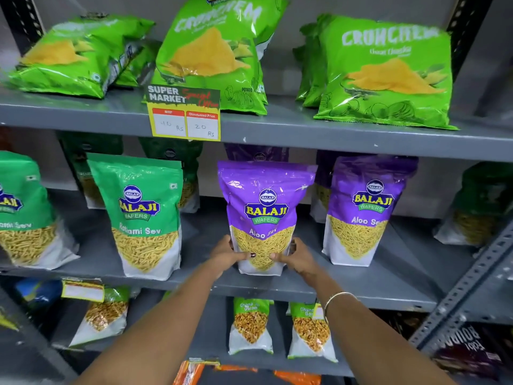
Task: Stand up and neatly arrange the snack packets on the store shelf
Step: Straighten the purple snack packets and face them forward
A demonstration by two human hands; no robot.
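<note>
Both bare forearms reach up from the lower frame edge, the right one wearing a thin gold bangle. The left hand and right hand clasp the base of the purple Aloo Sev pouch, fingers curled around its sides and thumbs across the front, likely to square it upright at the front edge of the grey metal middle shelf. Beside it stand a green Ratlami Sev pouch and another purple pouch; those behind look dim, probably the same kinds.
</note>
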